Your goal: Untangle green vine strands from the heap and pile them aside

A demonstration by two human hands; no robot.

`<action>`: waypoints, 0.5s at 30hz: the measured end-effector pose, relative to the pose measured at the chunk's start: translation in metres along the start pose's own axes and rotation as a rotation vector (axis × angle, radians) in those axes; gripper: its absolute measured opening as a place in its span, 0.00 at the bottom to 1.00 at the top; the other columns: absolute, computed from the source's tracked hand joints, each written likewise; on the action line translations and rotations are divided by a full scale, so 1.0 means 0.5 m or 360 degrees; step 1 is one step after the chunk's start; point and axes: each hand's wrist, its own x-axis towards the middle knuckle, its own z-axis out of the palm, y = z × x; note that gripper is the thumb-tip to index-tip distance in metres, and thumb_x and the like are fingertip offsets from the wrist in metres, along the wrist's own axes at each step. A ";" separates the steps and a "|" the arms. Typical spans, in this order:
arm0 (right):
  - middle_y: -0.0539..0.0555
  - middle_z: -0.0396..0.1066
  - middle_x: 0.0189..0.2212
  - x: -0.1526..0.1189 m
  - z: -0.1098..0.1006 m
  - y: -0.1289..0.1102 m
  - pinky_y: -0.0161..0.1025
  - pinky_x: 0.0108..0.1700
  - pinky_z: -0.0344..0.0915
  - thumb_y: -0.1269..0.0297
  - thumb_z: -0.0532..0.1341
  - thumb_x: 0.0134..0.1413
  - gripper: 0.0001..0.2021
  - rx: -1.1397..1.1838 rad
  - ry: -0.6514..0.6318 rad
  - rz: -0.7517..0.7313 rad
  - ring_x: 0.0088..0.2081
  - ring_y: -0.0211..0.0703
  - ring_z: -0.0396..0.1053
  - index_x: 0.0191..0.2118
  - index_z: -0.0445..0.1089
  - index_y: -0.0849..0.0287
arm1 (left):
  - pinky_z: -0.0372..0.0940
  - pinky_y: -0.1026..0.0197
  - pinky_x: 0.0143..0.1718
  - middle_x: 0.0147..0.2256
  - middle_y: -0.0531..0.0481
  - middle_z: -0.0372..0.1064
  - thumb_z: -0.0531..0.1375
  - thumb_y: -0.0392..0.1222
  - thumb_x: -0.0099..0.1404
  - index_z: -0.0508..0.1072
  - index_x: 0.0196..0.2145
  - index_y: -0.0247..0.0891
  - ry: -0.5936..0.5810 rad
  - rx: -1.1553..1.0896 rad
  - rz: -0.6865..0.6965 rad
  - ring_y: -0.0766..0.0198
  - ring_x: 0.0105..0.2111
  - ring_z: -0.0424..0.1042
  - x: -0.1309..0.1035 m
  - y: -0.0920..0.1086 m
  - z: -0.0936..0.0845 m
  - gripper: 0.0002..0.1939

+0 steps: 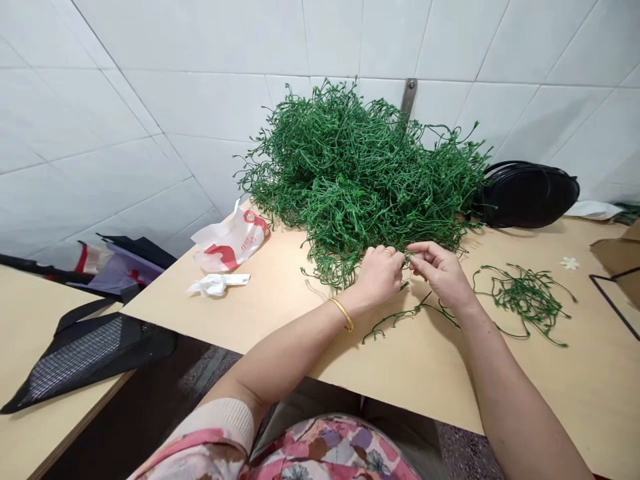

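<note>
My left hand (379, 275), with a gold bangle on the wrist, is closed in a pinch on a thin green artificial stem. Beside it my right hand (441, 272) pinches the same kind of stem, fingertips close to the left ones. The exact spot they grip is mostly hidden by the fingers. Below both hands a branching green stem (395, 319) trails over the table. A large heap of green plastic stems (360, 167) rises right behind my hands. To the right of my right hand lies a smaller tangle of green stems (533, 297).
A black bag (531, 193) stands right of the heap against the tiled wall. A white and red plastic wrapper (233, 241) and a crumpled tissue (217, 285) lie at left. A small white flower (569, 263) lies near a brown box (620, 257).
</note>
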 end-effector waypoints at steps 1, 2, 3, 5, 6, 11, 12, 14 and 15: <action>0.49 0.66 0.23 0.001 -0.003 0.004 0.38 0.31 0.62 0.58 0.60 0.48 0.13 -0.0113 -0.0031 -0.0032 0.28 0.39 0.65 0.39 0.68 0.59 | 0.53 0.59 0.33 0.29 0.48 0.67 0.51 0.35 0.60 0.69 0.28 0.37 -0.0045 -0.0125 -0.0060 0.62 0.32 0.63 0.001 -0.008 -0.004 0.08; 0.50 0.66 0.23 0.002 -0.005 0.008 0.38 0.32 0.61 0.59 0.59 0.49 0.11 -0.0257 -0.0050 -0.0083 0.28 0.39 0.65 0.38 0.69 0.59 | 0.53 0.60 0.31 0.27 0.49 0.66 0.52 0.36 0.60 0.69 0.27 0.37 -0.0087 -0.0263 -0.0128 0.63 0.30 0.63 0.002 -0.016 -0.009 0.08; 0.50 0.67 0.24 0.003 -0.006 0.012 0.38 0.32 0.60 0.59 0.58 0.51 0.10 -0.0419 -0.0060 -0.0151 0.28 0.40 0.64 0.36 0.69 0.59 | 0.52 0.62 0.29 0.25 0.51 0.65 0.52 0.37 0.59 0.69 0.26 0.37 -0.0124 -0.0401 -0.0197 0.65 0.27 0.61 0.003 -0.023 -0.013 0.08; 0.52 0.68 0.24 0.006 -0.005 0.019 0.39 0.33 0.58 0.61 0.55 0.54 0.09 -0.0720 -0.0070 -0.0318 0.28 0.40 0.63 0.32 0.70 0.58 | 0.50 0.63 0.26 0.21 0.53 0.61 0.53 0.38 0.58 0.68 0.24 0.36 -0.0191 -0.0634 -0.0305 0.67 0.23 0.58 0.005 -0.035 -0.019 0.08; 0.52 0.68 0.24 0.007 -0.004 0.022 0.39 0.32 0.57 0.61 0.55 0.54 0.10 -0.0824 -0.0072 -0.0395 0.28 0.40 0.63 0.30 0.70 0.58 | 0.49 0.64 0.25 0.19 0.54 0.59 0.53 0.38 0.57 0.67 0.23 0.36 -0.0226 -0.0739 -0.0337 0.68 0.22 0.56 0.007 -0.039 -0.021 0.07; 0.49 0.63 0.19 0.016 -0.009 0.044 0.37 0.29 0.53 0.60 0.53 0.56 0.13 -0.0910 0.0018 -0.0405 0.24 0.38 0.58 0.25 0.66 0.57 | 0.48 0.65 0.24 0.18 0.57 0.53 0.55 0.37 0.54 0.63 0.19 0.35 -0.0467 -0.1301 -0.0346 0.72 0.21 0.51 0.012 -0.045 -0.031 0.08; 0.49 0.62 0.18 0.019 -0.016 0.050 0.37 0.28 0.52 0.59 0.53 0.56 0.13 -0.0889 0.0125 -0.0338 0.23 0.37 0.57 0.24 0.65 0.57 | 0.47 0.65 0.24 0.18 0.57 0.53 0.56 0.37 0.53 0.63 0.19 0.34 -0.0528 -0.1397 -0.0346 0.73 0.20 0.50 0.013 -0.046 -0.033 0.08; 0.48 0.60 0.17 0.024 -0.035 0.062 0.36 0.27 0.50 0.58 0.54 0.55 0.13 -0.0803 0.0440 -0.0169 0.22 0.37 0.55 0.23 0.65 0.57 | 0.47 0.65 0.24 0.18 0.58 0.53 0.58 0.38 0.52 0.63 0.19 0.34 -0.0600 -0.1584 -0.0382 0.73 0.20 0.51 0.015 -0.050 -0.036 0.08; 0.47 0.58 0.16 0.027 -0.044 0.067 0.36 0.26 0.50 0.57 0.55 0.54 0.14 -0.0730 0.0579 -0.0087 0.21 0.36 0.53 0.23 0.64 0.57 | 0.48 0.65 0.25 0.18 0.57 0.54 0.58 0.39 0.52 0.64 0.20 0.34 -0.0585 -0.1682 -0.0427 0.73 0.20 0.51 0.016 -0.052 -0.035 0.08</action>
